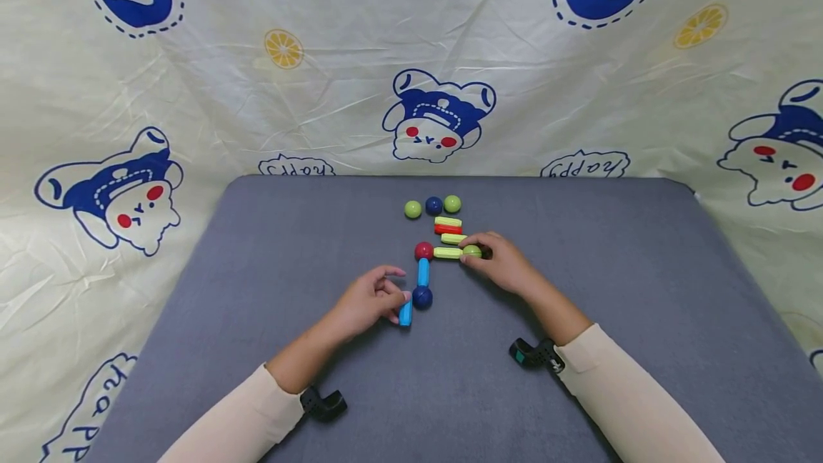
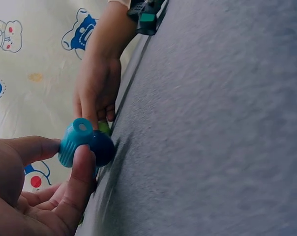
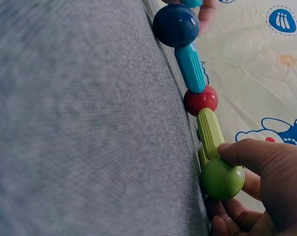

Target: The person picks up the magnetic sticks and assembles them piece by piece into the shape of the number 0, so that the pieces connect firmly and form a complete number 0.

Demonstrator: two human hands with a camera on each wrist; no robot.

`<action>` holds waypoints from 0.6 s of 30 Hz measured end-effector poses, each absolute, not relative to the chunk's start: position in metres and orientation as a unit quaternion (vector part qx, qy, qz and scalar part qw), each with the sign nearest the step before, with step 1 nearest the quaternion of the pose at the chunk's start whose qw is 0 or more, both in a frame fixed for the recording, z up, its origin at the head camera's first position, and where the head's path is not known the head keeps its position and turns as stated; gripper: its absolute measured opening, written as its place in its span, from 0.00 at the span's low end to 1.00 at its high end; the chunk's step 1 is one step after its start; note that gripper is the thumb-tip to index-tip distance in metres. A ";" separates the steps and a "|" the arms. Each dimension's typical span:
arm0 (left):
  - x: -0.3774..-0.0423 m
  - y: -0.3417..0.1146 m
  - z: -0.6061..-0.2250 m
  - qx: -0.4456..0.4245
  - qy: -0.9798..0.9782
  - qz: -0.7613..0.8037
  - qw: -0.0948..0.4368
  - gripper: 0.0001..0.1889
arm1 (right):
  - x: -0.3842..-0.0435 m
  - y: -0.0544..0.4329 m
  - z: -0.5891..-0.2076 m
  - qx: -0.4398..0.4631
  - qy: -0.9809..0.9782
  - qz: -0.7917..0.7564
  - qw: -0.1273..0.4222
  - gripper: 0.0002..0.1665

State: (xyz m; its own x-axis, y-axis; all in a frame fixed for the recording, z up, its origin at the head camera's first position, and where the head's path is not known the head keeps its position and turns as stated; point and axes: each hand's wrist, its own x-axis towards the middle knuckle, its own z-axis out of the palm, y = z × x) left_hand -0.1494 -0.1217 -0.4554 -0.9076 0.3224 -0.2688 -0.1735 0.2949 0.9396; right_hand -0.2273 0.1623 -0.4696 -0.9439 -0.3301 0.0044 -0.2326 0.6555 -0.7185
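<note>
- Nearest the left wrist camera, the person's left hand (image 1: 368, 302) pinches a light-blue rod (image 1: 405, 311) between thumb and finger, other fingers loosely bent.
- That rod sits just left of a dark blue ball (image 1: 422, 297) in the head view; whether the two touch cannot be told.
- From the ball, a second light-blue rod (image 1: 423, 272) runs away from the person to a red ball (image 1: 424, 251), where the joined line bends to the right.
- A yellow-green rod (image 1: 447, 253) links the red ball to a green ball (image 3: 221, 179) at the other end.
- The right hand (image 1: 504, 259) grasps that green ball, thumb by its joint with the rod and fingers curled on the other side.
- Just beyond lies a short yellow-green bar (image 1: 453, 239), its right end near the right fingers.
- Farther out, a red bar (image 1: 448, 230) and a pale green bar (image 1: 448, 221) lie side by side.
- Past these, a small dark blue sphere (image 1: 434, 206) stands between a left green sphere (image 1: 413, 209) and a right green sphere (image 1: 453, 203).
- Everything rests on or over a grey table (image 1: 289, 234); a printed cloth (image 1: 347, 113) hangs behind it.
- Both wrists carry black devices (image 1: 530, 354), beside pale sleeves (image 1: 636, 391).
</note>
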 end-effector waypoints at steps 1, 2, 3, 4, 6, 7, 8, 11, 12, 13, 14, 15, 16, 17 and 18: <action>-0.148 -0.121 -0.456 0.049 0.775 0.593 0.215 0.27 | -0.227 0.162 -0.469 -0.156 0.907 -0.386 0.062 0.16; -0.148 -0.121 -0.457 0.047 0.771 0.596 0.221 0.28 | -0.227 0.162 -0.469 -0.156 0.907 -0.386 0.061 0.16; -0.147 -0.120 -0.458 0.046 0.768 0.598 0.226 0.28 | -0.227 0.163 -0.469 -0.156 0.907 -0.386 0.061 0.16; -0.146 -0.120 -0.459 0.046 0.765 0.600 0.230 0.29 | -0.227 0.163 -0.469 -0.156 0.907 -0.385 0.061 0.16; -0.145 -0.119 -0.461 0.044 0.758 0.606 0.238 0.29 | -0.227 0.162 -0.470 -0.156 0.907 -0.386 0.061 0.16; -0.144 -0.118 -0.461 0.044 0.755 0.608 0.241 0.29 | -0.227 0.162 -0.470 -0.154 0.908 -0.386 0.061 0.16; -0.144 -0.118 -0.463 0.043 0.754 0.609 0.245 0.29 | -0.227 0.162 -0.470 -0.154 0.908 -0.386 0.062 0.16; -0.143 -0.116 -0.465 0.045 0.749 0.610 0.255 0.29 | -0.227 0.162 -0.471 -0.153 0.908 -0.386 0.063 0.16; -0.142 -0.115 -0.466 0.045 0.749 0.609 0.257 0.30 | -0.227 0.163 -0.471 -0.152 0.908 -0.386 0.063 0.16; -0.142 -0.115 -0.466 0.045 0.748 0.609 0.260 0.30 | -0.227 0.163 -0.471 -0.153 0.908 -0.386 0.062 0.16; -0.142 -0.114 -0.466 0.044 0.748 0.608 0.262 0.30 | -0.227 0.163 -0.472 -0.155 0.907 -0.386 0.062 0.16; -0.142 -0.113 -0.466 0.042 0.748 0.607 0.264 0.31 | -0.227 0.163 -0.472 -0.155 0.907 -0.387 0.061 0.16; -0.142 -0.113 -0.467 0.042 0.748 0.607 0.265 0.31 | -0.227 0.163 -0.471 -0.155 0.907 -0.387 0.061 0.17; -0.143 -0.112 -0.467 0.043 0.748 0.607 0.265 0.31 | -0.227 0.163 -0.472 -0.156 0.907 -0.387 0.060 0.17; -0.143 -0.112 -0.467 0.042 0.749 0.606 0.264 0.31 | -0.227 0.163 -0.472 -0.156 0.906 -0.388 0.060 0.17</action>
